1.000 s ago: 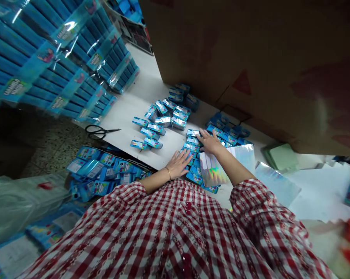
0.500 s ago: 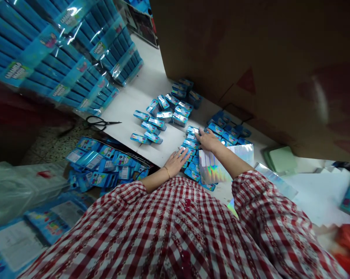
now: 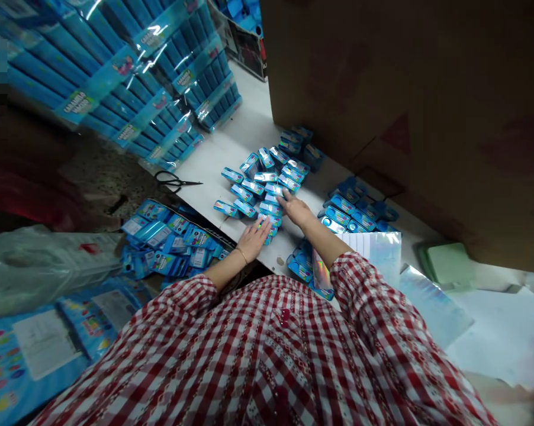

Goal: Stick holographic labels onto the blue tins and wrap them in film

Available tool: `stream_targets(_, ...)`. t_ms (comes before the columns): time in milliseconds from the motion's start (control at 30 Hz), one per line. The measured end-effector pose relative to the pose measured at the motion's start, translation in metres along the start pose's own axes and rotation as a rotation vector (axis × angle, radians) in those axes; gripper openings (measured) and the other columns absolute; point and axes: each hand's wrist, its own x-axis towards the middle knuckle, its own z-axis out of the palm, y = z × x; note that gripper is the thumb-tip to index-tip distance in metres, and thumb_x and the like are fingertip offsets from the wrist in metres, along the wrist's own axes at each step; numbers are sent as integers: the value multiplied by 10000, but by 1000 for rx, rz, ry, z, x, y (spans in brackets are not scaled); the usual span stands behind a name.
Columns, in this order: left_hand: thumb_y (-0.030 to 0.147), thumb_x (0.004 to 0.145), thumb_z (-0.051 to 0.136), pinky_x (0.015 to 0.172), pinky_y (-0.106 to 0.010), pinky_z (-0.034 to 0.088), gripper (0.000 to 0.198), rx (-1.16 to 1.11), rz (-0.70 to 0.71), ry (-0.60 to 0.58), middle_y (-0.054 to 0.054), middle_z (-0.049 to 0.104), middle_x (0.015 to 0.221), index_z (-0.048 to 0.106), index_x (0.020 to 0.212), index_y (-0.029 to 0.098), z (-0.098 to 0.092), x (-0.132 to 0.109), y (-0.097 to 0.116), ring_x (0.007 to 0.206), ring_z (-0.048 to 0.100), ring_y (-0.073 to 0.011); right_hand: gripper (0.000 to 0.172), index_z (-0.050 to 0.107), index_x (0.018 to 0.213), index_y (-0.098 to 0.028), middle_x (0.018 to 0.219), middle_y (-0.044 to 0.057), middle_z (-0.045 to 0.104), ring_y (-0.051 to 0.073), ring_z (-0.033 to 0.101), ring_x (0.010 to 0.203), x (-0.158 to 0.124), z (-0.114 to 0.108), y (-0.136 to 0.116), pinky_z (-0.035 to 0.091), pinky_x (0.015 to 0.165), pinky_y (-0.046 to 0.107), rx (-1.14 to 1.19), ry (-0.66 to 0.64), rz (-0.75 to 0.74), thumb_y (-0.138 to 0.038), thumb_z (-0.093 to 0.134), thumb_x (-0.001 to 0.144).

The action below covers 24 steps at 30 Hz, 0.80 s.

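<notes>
Blue metallic boxes [image 3: 270,208] sit on the white worktop [image 3: 205,160] between two open hands: left hand [image 3: 253,241] touching their near side, right hand [image 3: 296,211] resting fingers across them.

White worktop [image 3: 231,139] running ahead, narrow; large brown cardboard carton [image 3: 395,89] standing along its right, red triangle printed; shrink-wrapped blue stacks [image 3: 116,77] left; dim speckled terrazzo floor [image 3: 96,171] below; clear plastic bag [image 3: 40,272] lower left.
</notes>
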Motion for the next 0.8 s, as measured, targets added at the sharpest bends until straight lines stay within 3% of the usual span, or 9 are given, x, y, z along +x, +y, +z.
stream_targets(100,75,845,315,1098,-495,197,603,-42,-67,1,-87,201,1528,261,1438,170,-11,0,-12,1418,134,-266,511,432,1353,-212,1480,55,334,215,362,1324,-13,2,-3,380,1038,347,28,123,-20,-168,487,846)
stream_targets(167,129,846,371,1109,-525,133,605,-83,-69,12,-115,187,1528,254,1440,159,-18,-2,-6,1420,112,-282,484,435,1354,-209,1441,60,400,214,361,1324,-46,0,11,346,1066,401,73,265,22,-201,444,870)
stream_targets(300,310,876,424,1115,-468,180,586,-272,110,76,-145,232,1512,289,1421,142,-26,4,32,1411,166,-261,435,515,1291,-183,1299,113,551,248,461,1239,-152,-8,59,352,1030,467,143,640,348,-275,310,918)
stream_targets(400,412,880,440,1077,-368,297,559,-465,209,85,-137,405,1426,387,1365,141,-30,31,72,1324,362,-224,425,603,1181,-177,1177,121,628,253,538,1143,-220,-6,88,394,980,453,164,758,528,-341,312,918)
stream_targets(500,437,840,520,1021,-366,362,531,-522,213,58,-117,521,1322,483,1290,158,-39,74,112,1218,471,-239,401,638,1122,-189,1142,108,647,245,553,1106,-246,2,102,402,965,431,158,728,530,-367,350,907)
stream_targets(633,352,824,561,914,-372,425,404,-478,145,-119,-110,628,1163,585,1174,152,-49,125,154,1088,559,-262,390,614,1174,-170,1231,104,596,246,508,1135,-235,11,118,385,959,402,55,559,460,-315,380,898)
stream_targets(700,265,842,525,857,-328,444,269,-494,131,-188,-92,672,1057,648,1053,151,-49,138,167,1009,596,-233,386,616,1179,-172,1216,101,603,254,502,1120,-231,16,127,384,939,394,-7,444,446,-289,382,896)
stream_targets(800,217,833,515,800,-298,449,197,-543,130,-164,-67,692,937,679,923,154,-43,143,175,915,611,-206,384,627,1168,-192,1160,92,634,243,516,1085,-240,28,139,387,923,380,-67,357,439,-258,354,907)
